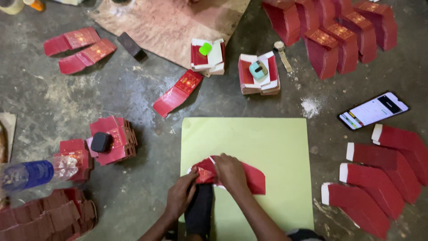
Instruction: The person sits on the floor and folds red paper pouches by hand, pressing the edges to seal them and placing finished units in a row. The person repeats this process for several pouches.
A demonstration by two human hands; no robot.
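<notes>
A flat red card blank with a curved edge (249,177) is pressed onto a smooth pale-green square paper sheet (249,143) spread on the rough, stained grey concrete floor (133,107). The right hand (230,172) lies on it with fingers flattened, while the fingers of the left hand (182,194) are pinched closed on its folded left corner. Fanned rows of matching red card blanks with white end tabs (379,178) are laid to the right, below a glossy black smartphone with a lit screen (373,110).
</notes>
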